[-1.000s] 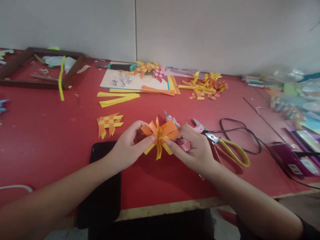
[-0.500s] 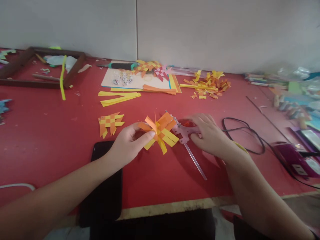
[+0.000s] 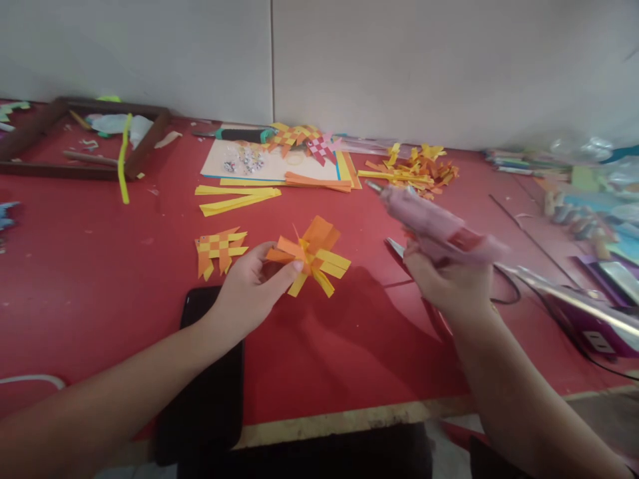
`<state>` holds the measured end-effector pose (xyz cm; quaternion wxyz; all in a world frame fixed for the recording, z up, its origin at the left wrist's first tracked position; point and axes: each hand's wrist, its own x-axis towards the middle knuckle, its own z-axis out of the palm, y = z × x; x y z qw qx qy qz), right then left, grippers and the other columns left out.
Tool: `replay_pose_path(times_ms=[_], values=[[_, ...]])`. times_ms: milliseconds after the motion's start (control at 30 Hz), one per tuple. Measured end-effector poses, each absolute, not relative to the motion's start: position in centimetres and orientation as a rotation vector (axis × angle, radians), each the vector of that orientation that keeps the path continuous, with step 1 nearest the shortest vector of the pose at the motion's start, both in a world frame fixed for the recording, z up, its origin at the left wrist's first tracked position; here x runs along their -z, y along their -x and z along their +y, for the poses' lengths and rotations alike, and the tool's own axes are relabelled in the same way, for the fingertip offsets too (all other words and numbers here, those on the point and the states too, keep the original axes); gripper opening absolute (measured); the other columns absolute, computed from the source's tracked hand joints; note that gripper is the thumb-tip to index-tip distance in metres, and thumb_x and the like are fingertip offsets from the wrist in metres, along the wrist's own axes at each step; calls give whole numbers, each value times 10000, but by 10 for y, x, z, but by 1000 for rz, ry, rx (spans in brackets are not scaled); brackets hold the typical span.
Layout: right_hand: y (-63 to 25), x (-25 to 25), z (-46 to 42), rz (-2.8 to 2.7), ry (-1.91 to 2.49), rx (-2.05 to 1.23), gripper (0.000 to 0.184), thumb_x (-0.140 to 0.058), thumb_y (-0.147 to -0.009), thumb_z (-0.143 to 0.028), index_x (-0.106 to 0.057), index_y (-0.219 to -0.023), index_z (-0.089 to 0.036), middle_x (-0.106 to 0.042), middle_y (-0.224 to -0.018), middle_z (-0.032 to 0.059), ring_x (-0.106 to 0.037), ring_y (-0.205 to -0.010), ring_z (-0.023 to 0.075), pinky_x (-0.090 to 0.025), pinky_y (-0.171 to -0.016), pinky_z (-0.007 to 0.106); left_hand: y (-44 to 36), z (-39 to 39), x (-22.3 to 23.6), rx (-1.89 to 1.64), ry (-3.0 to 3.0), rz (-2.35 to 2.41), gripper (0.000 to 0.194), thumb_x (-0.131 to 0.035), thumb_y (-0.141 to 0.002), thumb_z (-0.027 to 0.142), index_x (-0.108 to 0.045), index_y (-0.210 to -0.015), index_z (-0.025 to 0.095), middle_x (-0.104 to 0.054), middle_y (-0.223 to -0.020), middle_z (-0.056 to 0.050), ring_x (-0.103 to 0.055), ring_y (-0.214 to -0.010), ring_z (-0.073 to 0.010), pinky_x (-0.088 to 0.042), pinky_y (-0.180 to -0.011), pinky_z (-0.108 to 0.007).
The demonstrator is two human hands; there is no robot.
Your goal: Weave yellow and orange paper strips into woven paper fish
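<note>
Between thumb and fingers, my left hand pinches a bundle of woven orange and yellow paper strips, its loose ends fanning outward. My right hand is wrapped round the handle of a pink hot glue gun, raised above the table, its nozzle pointing up and left toward the wall. A clear glue stick juts from the gun's back end. Under the right hand lie scissors, mostly covered. A finished woven paper fish rests just left of the bundle.
A black phone lies under my left forearm. Yellow strips, a cream sheet with small beads or eyes, and a pile of paper scraps lie farther back. A wooden frame is at left; a purple power box is at right.
My right hand has lifted the glue gun off the table and turned it, uncovering the scissors. My left hand with the paper strips has shifted slightly left.
</note>
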<state>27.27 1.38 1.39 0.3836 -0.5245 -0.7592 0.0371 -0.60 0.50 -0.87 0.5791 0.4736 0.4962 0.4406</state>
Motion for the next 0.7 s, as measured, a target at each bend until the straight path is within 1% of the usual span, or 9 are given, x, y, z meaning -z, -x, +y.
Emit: replay_pose_path(times_ms=[67,167,200,267,367,500,600,700], values=[[-269,-19,6,-1997,1199,-172,263,-570,-816,-134,-689,-1019,-250,-706,-923,80,-687,-850,251,-533,-740,389,6,5,9,-1003,-1109,1180,258,-760,-802,422,-633,-874,209,-737,-805,-13,-682,-715,-174,-521,-620,-271],[-258,-24,-3,-2118,1065,-173,183,-591,-825,-165,-663,-967,-255,-705,-808,38,-677,-679,198,-512,-603,329,6,4,9,-982,-1145,1186,261,-735,-824,431,-612,-889,210,-734,-796,-13,-684,-718,-171,-517,-624,-268],[-254,-25,-4,-2143,1043,-145,169,-596,-822,-160,-644,-954,-255,-706,-793,28,-673,-654,186,-507,-583,315,6,4,9,-978,-1150,1190,265,-731,-828,432,-607,-900,209,-736,-797,-14,-685,-716,-171,-518,-625,-268],[-247,-27,-6,-2188,1023,-89,170,-590,-814,-141,-608,-938,-256,-710,-783,22,-669,-636,174,-515,-593,305,6,4,9,-977,-1144,1205,283,-734,-823,430,-602,-931,204,-743,-812,-23,-692,-717,-175,-528,-631,-273],[-242,-26,-6,-2254,1039,-57,170,-567,-812,-144,-582,-937,-259,-700,-752,24,-647,-604,174,-514,-620,324,6,3,9,-994,-1156,1226,306,-743,-813,420,-612,-969,191,-744,-853,-40,-701,-739,-185,-550,-635,-279],[-242,-20,-6,-2287,1082,3,161,-564,-810,-147,-552,-913,-271,-682,-730,19,-618,-584,179,-500,-661,350,6,2,9,-1022,-1251,1158,221,-715,-847,367,-651,-948,182,-725,-915,-43,-695,-792,-168,-573,-686,-265],[-243,-15,-6,-2260,1075,35,134,-560,-806,-157,-527,-872,-270,-645,-685,7,-574,-553,169,-467,-628,339,7,1,10,-1014,-1293,1101,162,-687,-882,326,-672,-970,190,-720,-956,-39,-690,-841,-158,-575,-735,-254],[-243,-13,-5,-2241,1068,38,123,-563,-790,-162,-509,-839,-261,-595,-652,-3,-520,-527,154,-425,-583,321,8,1,10,-1002,-1301,1094,135,-680,-892,307,-675,-971,197,-714,-946,-31,-679,-814,-146,-566,-721,-247]])
